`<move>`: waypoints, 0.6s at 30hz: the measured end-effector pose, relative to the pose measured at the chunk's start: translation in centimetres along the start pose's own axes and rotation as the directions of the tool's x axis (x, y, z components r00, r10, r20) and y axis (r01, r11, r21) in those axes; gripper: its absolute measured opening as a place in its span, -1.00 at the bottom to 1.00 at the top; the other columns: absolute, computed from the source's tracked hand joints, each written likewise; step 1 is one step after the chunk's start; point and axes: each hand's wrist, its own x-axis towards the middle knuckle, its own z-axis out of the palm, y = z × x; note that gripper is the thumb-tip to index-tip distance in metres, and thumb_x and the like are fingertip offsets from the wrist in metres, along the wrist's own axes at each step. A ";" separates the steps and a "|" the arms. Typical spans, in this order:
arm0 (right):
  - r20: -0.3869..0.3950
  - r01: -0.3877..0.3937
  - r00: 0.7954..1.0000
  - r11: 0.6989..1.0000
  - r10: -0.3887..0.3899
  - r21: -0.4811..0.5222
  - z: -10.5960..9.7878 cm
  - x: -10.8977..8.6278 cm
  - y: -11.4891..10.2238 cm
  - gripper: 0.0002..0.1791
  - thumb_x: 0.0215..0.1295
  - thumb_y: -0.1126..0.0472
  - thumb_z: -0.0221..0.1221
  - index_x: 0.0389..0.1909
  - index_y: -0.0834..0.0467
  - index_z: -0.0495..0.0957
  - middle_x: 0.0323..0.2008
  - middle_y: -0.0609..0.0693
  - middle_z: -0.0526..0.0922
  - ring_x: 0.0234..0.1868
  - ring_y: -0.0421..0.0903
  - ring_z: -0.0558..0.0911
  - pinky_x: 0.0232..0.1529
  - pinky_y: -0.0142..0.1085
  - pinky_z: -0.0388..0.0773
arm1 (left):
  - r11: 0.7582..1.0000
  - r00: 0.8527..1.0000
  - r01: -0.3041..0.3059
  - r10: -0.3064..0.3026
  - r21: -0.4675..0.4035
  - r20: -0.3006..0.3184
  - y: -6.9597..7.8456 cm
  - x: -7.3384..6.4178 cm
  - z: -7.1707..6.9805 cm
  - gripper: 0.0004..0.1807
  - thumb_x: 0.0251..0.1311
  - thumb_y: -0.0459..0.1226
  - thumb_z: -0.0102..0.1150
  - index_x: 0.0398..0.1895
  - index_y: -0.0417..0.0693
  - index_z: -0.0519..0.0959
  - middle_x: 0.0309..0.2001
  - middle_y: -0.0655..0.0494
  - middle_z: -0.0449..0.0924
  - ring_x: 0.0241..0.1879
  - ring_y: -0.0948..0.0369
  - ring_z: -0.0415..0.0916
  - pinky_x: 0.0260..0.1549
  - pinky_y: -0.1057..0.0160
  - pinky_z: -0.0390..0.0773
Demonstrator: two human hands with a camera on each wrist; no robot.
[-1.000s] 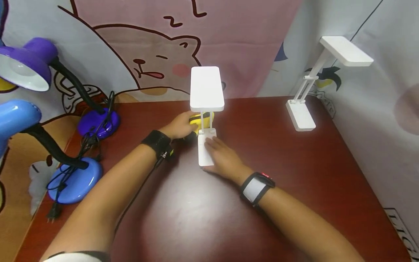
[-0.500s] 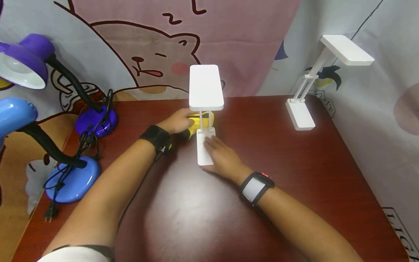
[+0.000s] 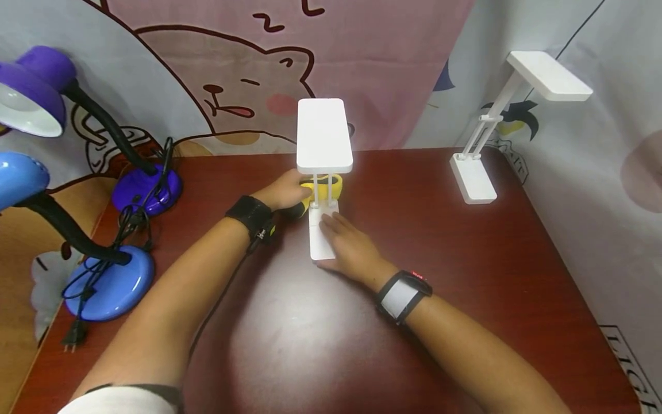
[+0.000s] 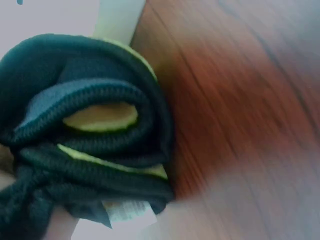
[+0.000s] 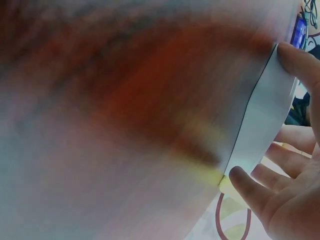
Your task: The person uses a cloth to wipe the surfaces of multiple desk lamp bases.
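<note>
Curled round the desk lamp (image 3: 324, 135), my right hand (image 3: 350, 244) should brace it; my left (image 3: 286, 190) grips knitwear (image 3: 337, 185) at its twelve o'clock.

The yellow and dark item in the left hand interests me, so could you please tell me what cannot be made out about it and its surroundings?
- Head: part of the yellow and dark item is hidden behind the left hand and the middle white lamp.
- Head: the left edge cuts off the purple shade and the blue lamp head.
- Left wrist: print on the white label is too blurred to read.
- Right wrist: the tabletop grain is lost in blur.
</note>
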 end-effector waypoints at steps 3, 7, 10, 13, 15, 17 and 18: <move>0.004 -0.001 1.000 1.000 0.001 0.004 -0.1 0.0 -0.1 -0.03 0.13 -0.23 0.37 0.44 0.22 0.30 0.46 0.11 0.33 0.53 0.08 0.24 0.38 -0.09 0.38 | 1.000 1.000 0.016 -0.016 0.022 -0.003 -0.5 -0.8 -0.6 -0.37 0.21 -0.33 0.01 0.42 -0.09 0.39 0.14 -0.05 0.55 -0.04 0.06 0.44 0.07 0.10 0.41; 0.017 -0.005 1.000 1.000 0.005 0.008 -0.3 0.0 -0.2 -0.02 0.14 -0.24 0.37 0.46 0.21 0.28 0.48 0.12 0.30 0.54 0.07 0.21 0.39 -0.07 0.37 | 0.998 0.998 0.064 -0.064 -0.014 -0.029 -1.1 -2.2 -1.4 -0.40 0.21 -0.38 0.01 0.38 -0.02 0.44 0.13 -0.05 0.54 -0.06 0.05 0.44 0.02 0.10 0.42; 0.021 -0.010 1.000 1.000 0.010 0.011 -0.5 0.0 -0.3 -0.01 0.14 -0.23 0.37 0.46 0.22 0.27 0.49 0.13 0.28 0.54 0.08 0.20 0.38 -0.05 0.38 | 0.996 0.995 0.086 -0.087 -0.024 -0.045 -1.3 -2.8 -1.5 -0.41 0.19 -0.38 0.05 0.36 0.01 0.45 0.11 -0.04 0.55 -0.06 0.04 0.46 0.01 0.09 0.45; 0.018 -0.007 1.000 1.000 0.007 0.008 -0.7 -0.1 -0.6 -0.03 0.13 -0.20 0.39 0.46 0.21 0.28 0.49 0.15 0.27 0.53 0.11 0.21 0.37 -0.03 0.39 | 0.996 0.995 0.082 -0.081 0.015 -0.059 -1.4 -3.1 -1.2 -0.37 0.14 -0.32 0.16 0.37 0.02 0.42 0.07 -0.03 0.57 -0.07 0.06 0.49 -0.03 0.11 0.51; 0.017 0.008 1.000 1.000 -0.008 -0.016 -0.8 -0.1 -0.8 -0.05 0.15 -0.18 0.38 0.48 0.14 0.27 0.49 0.17 0.27 0.52 0.16 0.22 0.35 0.01 0.42 | 0.996 0.994 0.073 -0.070 0.044 -0.079 -1.5 -3.3 -1.0 -0.34 0.10 -0.29 0.21 0.36 -0.01 0.41 0.03 -0.03 0.58 -0.10 0.06 0.51 -0.08 0.12 0.55; 0.022 0.037 0.999 0.998 -0.036 -0.051 -0.8 -0.2 -1.1 -0.10 0.19 -0.16 0.36 0.49 0.05 0.27 0.49 0.18 0.26 0.50 0.21 0.24 0.31 0.07 0.44 | 0.995 0.990 0.081 -0.074 0.058 -0.116 -1.6 -3.7 -1.0 -0.34 0.09 -0.26 0.23 0.34 -0.05 0.41 0.01 -0.04 0.59 -0.12 0.06 0.51 -0.11 0.13 0.54; 0.024 0.053 0.998 0.996 -0.052 -0.066 -0.8 -0.2 -1.2 -0.14 0.20 -0.14 0.36 0.48 0.01 0.29 0.48 0.20 0.27 0.49 0.25 0.25 0.29 0.10 0.45 | 0.994 0.986 0.091 -0.083 0.057 -0.142 -1.8 -4.0 -1.2 -0.35 0.09 -0.26 0.22 0.34 -0.07 0.41 0.01 -0.05 0.59 -0.12 0.06 0.51 -0.12 0.13 0.54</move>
